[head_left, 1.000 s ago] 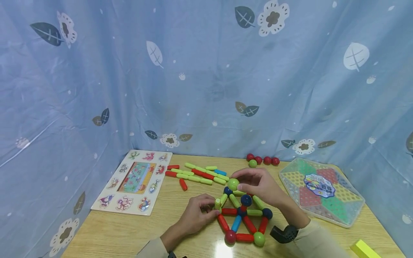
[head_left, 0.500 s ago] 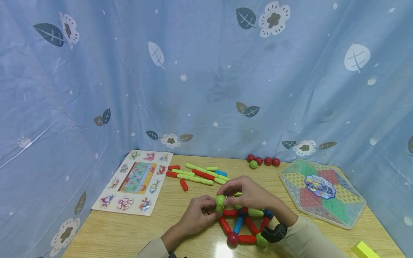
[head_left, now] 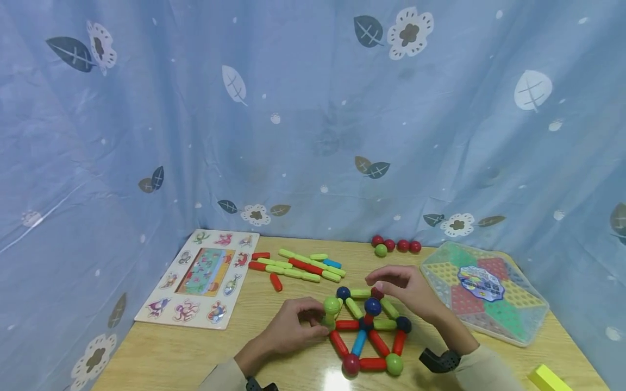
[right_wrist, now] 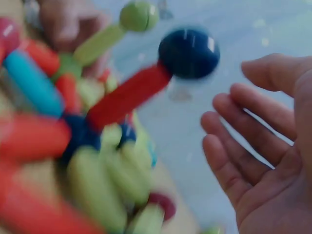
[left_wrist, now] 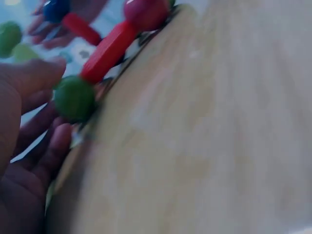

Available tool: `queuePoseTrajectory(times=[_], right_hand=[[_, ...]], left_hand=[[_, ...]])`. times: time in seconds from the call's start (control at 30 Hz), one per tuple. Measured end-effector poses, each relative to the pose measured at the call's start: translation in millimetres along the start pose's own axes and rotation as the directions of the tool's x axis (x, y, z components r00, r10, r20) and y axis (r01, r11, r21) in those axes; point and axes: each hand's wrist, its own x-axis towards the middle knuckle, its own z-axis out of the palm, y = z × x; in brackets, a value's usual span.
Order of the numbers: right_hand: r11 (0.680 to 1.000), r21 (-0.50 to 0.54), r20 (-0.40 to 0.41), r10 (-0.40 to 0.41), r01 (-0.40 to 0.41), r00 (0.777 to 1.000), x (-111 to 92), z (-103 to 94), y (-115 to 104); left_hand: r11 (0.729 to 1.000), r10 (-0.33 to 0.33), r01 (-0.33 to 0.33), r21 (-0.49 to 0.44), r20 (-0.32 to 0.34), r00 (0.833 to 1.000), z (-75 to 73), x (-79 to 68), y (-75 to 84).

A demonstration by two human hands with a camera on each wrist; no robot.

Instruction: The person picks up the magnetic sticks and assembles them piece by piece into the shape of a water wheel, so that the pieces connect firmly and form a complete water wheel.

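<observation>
A flat frame of coloured magnetic rods and balls lies on the table; one of its rods is a blue rod (head_left: 359,343). At its left corner, my left hand (head_left: 296,327) has thumb and fingers around a low green ball (left_wrist: 74,99). From that ball rises a light-green rod (right_wrist: 99,45), capped by another green ball (head_left: 331,304). At the frame's middle, a red rod (right_wrist: 130,93) stands up with a dark-blue ball (head_left: 373,307) on top. My right hand (head_left: 412,291) holds nothing above the frame's back right, fingers spread apart in the right wrist view.
Loose rods (head_left: 299,266) lie in rows behind the frame. Several red balls (head_left: 403,246) and a green one sit by the curtain. A picture puzzle board (head_left: 222,317) is at left, a star-patterned game board (head_left: 484,293) at right. A yellow block (head_left: 550,378) lies front right.
My right hand brought a green ball leftward, set it atop the upright light-green rod, let go and drew back to the right. My left hand stayed at the left corner.
</observation>
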Motion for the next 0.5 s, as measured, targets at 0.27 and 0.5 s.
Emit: queuePoseTrajectory(times=[0.27,0.5], right_hand=[[0.988,0.129,-0.064,0.088,-0.08,0.994,-56,-15.0,43],[0.979,0.194,-0.04,0.075,-0.066,0.996,-77,-12.5,56]], left_hand=[[0.963,0.027,0.014,-0.271,0.147,0.989,-77.7,-21.8,0.1],[0.954,0.062,-0.033,-0.297,0.088,0.994,-139.3,-29.5,-1.5]])
